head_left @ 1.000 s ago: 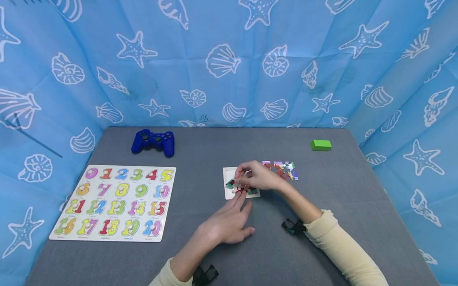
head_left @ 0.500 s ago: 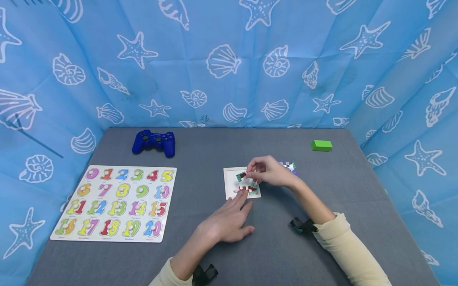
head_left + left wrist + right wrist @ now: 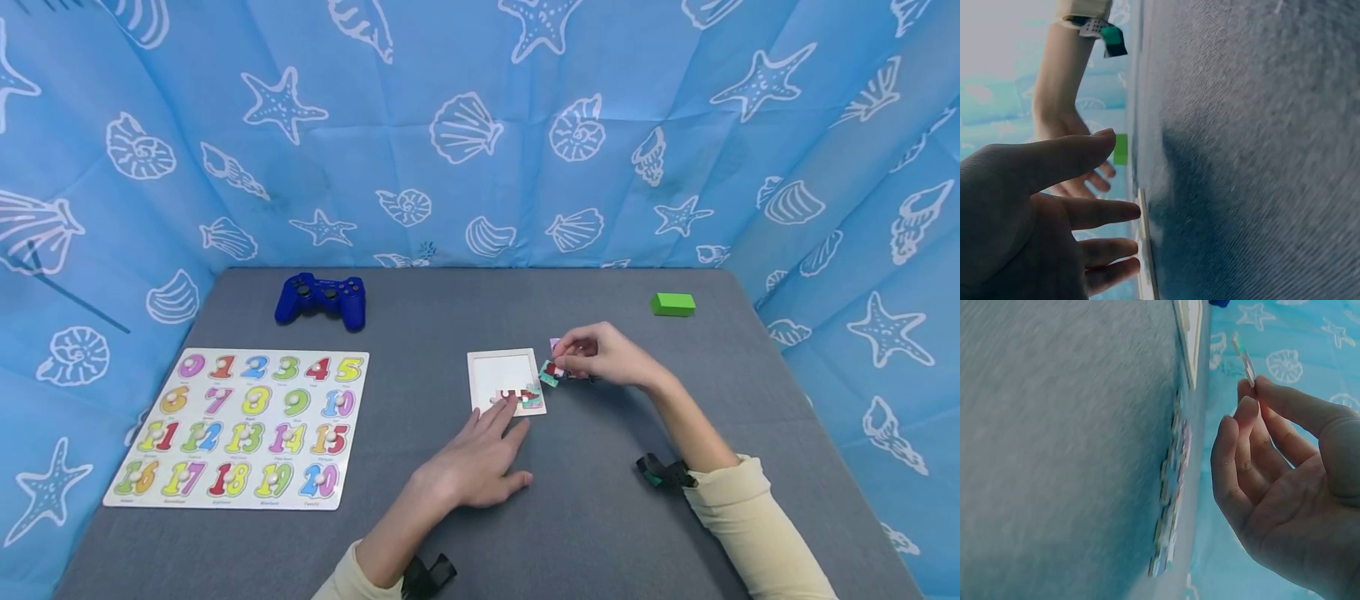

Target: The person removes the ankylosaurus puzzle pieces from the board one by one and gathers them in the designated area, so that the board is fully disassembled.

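A small white puzzle tray lies mid-table, with a few joined jigsaw pieces in its lower right corner. My left hand rests with straight fingers over the tray's near edge, fingertips at those pieces. Just right of the tray, my right hand pinches a green and dark red jigsaw piece between thumb and fingers. The right wrist view shows this piece edge-on, raised off the table. Beneath the right hand lie loose jigsaw pieces, mostly hidden in the head view.
A number peg board covers the left of the table. Behind it sits a blue game controller. A green block stands at the back right. A blue shell-patterned curtain hangs around the table's back and sides.
The right hand has moved right, off the tray, carrying the green and dark red jigsaw piece with it. The left hand has stayed in place.
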The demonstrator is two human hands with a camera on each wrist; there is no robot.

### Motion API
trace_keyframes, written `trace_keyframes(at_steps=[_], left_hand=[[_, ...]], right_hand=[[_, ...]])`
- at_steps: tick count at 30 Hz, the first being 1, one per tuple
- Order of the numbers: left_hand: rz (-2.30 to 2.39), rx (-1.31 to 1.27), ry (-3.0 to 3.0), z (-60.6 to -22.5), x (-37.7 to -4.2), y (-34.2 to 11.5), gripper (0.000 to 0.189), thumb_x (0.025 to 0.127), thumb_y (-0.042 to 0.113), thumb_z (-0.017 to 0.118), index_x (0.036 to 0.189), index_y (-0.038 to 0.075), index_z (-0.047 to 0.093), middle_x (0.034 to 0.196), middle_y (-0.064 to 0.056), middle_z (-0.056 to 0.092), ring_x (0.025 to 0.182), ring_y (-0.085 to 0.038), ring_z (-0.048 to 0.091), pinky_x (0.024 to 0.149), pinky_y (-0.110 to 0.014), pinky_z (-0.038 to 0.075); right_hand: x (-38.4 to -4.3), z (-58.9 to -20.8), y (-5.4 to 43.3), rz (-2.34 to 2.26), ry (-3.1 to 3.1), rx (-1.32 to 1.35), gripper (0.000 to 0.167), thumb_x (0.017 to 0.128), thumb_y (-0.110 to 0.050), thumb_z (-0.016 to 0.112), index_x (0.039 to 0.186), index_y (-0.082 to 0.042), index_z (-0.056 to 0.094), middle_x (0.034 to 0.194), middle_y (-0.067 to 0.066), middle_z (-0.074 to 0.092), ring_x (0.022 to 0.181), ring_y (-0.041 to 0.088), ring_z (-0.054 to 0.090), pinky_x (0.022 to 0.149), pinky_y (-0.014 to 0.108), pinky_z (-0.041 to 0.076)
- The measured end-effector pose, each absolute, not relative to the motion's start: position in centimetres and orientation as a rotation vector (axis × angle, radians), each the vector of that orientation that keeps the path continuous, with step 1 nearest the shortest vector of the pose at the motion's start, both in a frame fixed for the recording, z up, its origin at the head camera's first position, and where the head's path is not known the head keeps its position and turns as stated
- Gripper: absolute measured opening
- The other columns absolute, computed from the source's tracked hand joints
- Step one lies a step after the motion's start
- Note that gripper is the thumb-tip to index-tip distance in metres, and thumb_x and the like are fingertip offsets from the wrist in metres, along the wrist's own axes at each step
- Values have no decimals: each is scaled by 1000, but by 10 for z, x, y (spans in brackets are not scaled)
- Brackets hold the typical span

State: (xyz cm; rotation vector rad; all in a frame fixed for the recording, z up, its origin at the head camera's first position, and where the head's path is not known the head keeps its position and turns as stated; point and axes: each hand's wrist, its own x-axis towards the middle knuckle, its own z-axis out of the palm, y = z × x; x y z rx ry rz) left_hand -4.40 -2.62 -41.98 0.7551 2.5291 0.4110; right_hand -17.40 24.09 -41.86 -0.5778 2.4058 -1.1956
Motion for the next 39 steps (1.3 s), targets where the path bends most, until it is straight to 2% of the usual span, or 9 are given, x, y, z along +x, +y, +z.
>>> trace_keyframes(at_steps=[5,13,19,30,34,39], left_hand=[[435,729,2549,-419,-45,-31,75,109,48,63,170,11,38,185,-12,15,173,-29,16,140,-54,21],[437,728,2554,-419,-45,-33,74,109,46,63,169,11,38,184,-11,17,172,-29,19,139,-54,22],[442,730,2551,-419,-45,-34,74,109,46,63,169,11,39,184,-11,18,172,-29,19,140,-52,22],[416,840,2561,-419,-44,-28,72,110,45,61,168,8,39,183,-12,22,171,-28,24,139,-46,26],[386,868,2539,-421,-41,-23,72,111,47,59,169,9,39,183,-10,23,170,-26,24,139,-44,25],[353,890,2544,-424,-38,-17,74,110,49,59,169,9,38,184,-11,20,172,-26,20,140,-43,23]], right_hand=[[-174,-420,251,-1151,2362,-577,14,104,-8,71,112,1,77,89,14,72,69,9,59,63,26,54],[-171,-423,262,-1070,2298,-638,10,103,-4,70,108,2,77,94,13,73,71,7,58,64,23,53],[-168,-428,265,-1061,2299,-665,9,102,-1,71,107,3,77,99,15,77,75,4,62,67,22,56],[-165,-429,260,-968,2403,-654,6,101,-4,73,103,-3,79,91,5,75,72,5,60,64,22,53],[-166,-428,252,-1000,2397,-656,8,103,-7,73,104,-2,79,88,7,73,69,6,57,63,21,50],[-168,-424,231,-1082,2343,-737,11,103,-9,73,107,-1,79,92,13,75,69,8,59,64,22,52]])
